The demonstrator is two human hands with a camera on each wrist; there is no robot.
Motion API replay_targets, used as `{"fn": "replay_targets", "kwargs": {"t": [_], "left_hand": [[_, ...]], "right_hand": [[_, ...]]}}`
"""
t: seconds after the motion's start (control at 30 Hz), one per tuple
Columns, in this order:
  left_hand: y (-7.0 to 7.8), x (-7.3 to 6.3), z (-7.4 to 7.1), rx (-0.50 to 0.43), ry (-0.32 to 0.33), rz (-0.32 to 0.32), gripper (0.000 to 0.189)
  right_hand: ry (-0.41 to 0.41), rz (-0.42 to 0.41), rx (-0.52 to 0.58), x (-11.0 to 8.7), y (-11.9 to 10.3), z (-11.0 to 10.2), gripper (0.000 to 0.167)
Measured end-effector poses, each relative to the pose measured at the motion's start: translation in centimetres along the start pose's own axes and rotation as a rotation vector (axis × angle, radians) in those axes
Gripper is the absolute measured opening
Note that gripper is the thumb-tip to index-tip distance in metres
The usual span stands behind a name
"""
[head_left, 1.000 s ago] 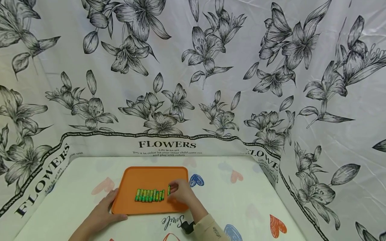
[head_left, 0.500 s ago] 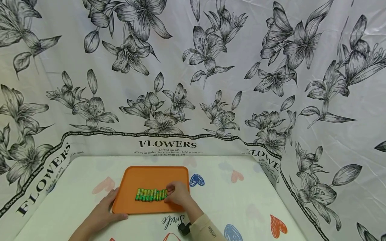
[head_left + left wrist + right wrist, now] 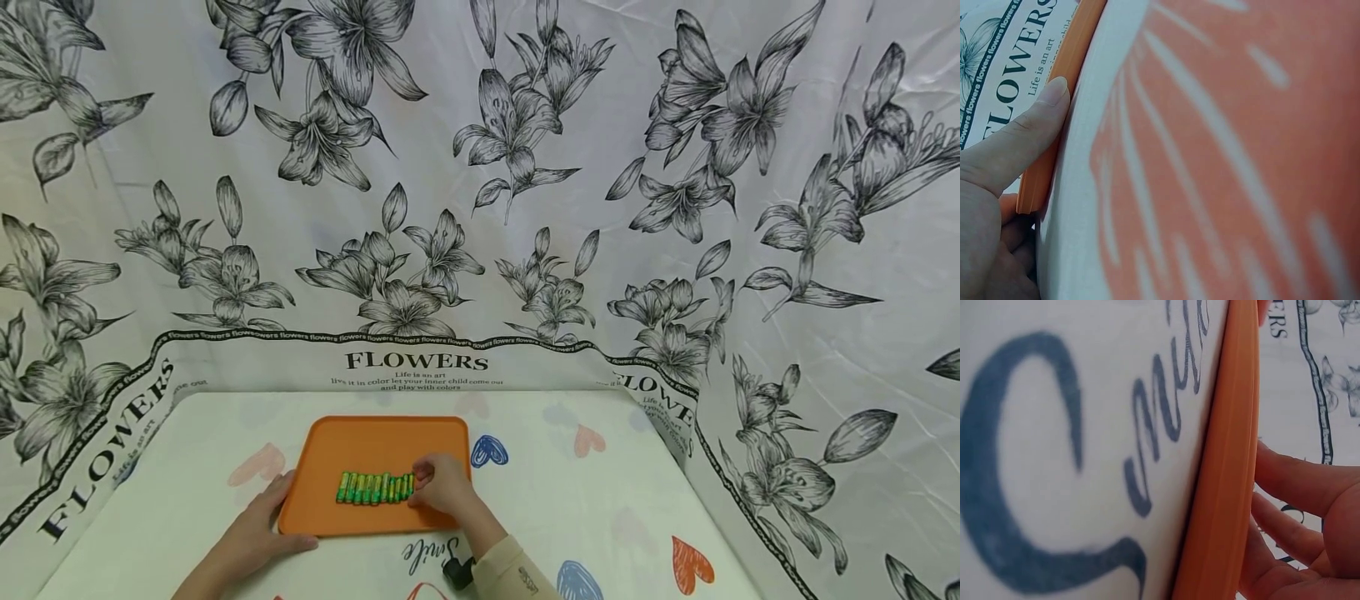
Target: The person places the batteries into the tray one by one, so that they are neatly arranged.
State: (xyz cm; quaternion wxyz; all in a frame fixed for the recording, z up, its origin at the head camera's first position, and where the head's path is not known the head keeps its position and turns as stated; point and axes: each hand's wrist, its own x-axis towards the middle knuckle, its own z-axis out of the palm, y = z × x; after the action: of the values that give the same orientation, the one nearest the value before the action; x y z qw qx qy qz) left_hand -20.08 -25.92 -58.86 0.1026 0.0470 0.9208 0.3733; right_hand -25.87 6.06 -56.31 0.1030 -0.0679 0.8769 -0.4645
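Inside the orange tray (image 3: 375,433), a row of several small green-and-yellow batteries (image 3: 366,488) lies side by side. My right hand (image 3: 447,487) is at the row's right end, thumb and forefinger pinching the last battery (image 3: 411,486) at its two ends. In the right wrist view the tray's front wall (image 3: 1222,475) hides that battery, with the curled fingers showing beyond it. My left hand (image 3: 262,525) grips the tray's front left corner. The left wrist view has its thumb (image 3: 1038,119) against the front wall and the other fingers round the side.
The tray stands on a white tablecloth (image 3: 600,500) printed with hearts and the word Smile. A small black object (image 3: 457,572) shows by the right sleeve (image 3: 513,571). Behind the table hangs a white flower-patterned curtain (image 3: 420,167).
My right hand has moved left with a battery, bringing it from a gap up against the row's right end. The left hand and the tray have stayed in place.
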Motion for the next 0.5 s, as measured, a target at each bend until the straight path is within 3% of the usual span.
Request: {"fn": "replay_targets", "kwargs": {"t": [0.3,0.5], "left_hand": [[0.1,0.2,0.1,-0.007,0.008,0.029,0.124],[0.0,-0.2,-0.4,-0.022,-0.017,-0.021,0.120]], "right_hand": [[0.012,-0.002,0.117,-0.4,0.4,-1.1,0.064],[0.050,-0.095,0.077,-1.3,0.9,-3.8,0.054]]}}
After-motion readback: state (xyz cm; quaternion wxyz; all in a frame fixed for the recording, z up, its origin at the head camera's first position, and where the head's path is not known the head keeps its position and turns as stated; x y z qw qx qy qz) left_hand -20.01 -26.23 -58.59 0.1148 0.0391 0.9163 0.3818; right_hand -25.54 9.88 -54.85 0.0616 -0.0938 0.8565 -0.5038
